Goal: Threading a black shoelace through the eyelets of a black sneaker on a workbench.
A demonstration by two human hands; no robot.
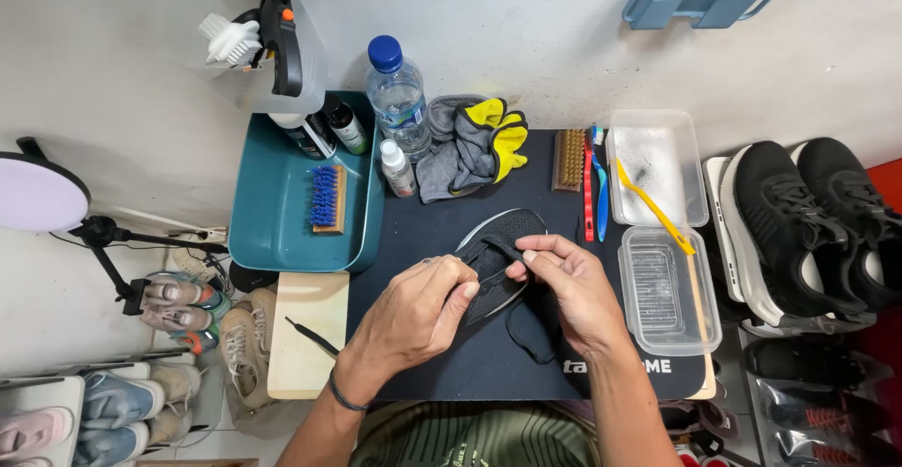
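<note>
Gripping black shoe [498,265] | left hand [418,312] closed | right hand [568,288] pinching lace [540,340]

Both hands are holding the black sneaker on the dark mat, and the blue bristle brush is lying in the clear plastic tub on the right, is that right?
Not quite. The head view shows the blue bristle brush lying in the teal tub on the left. Both hands, left and right, do hold the black sneaker on the dark mat.

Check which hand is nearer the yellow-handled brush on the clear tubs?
Right. The right hand on the black shoe sits just left of the yellow-handled brush; the left hand is farther left.
</note>
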